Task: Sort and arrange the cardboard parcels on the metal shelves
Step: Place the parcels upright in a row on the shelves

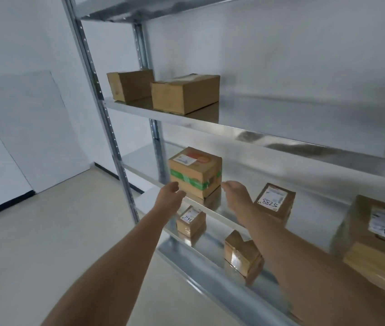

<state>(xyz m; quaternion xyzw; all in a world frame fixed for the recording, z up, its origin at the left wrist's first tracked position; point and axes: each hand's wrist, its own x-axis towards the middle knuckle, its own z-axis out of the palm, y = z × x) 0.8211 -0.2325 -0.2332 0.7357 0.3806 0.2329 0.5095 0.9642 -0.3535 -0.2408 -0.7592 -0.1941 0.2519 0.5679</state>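
Observation:
A cardboard parcel with green tape and a white label stands on the middle metal shelf. My left hand reaches toward its left lower corner, my right hand is just off its right side; both hold nothing, fingers relaxed. Two plain brown parcels sit on the shelf above. A labelled parcel marked 5289 stands to the right of my right hand. On the lower shelf sit a small labelled parcel and a small taped parcel.
A large labelled parcel sits on a flat one at the right. Perforated steel uprights frame the shelving's left end. A white panel leans on the wall at the left, over pale floor.

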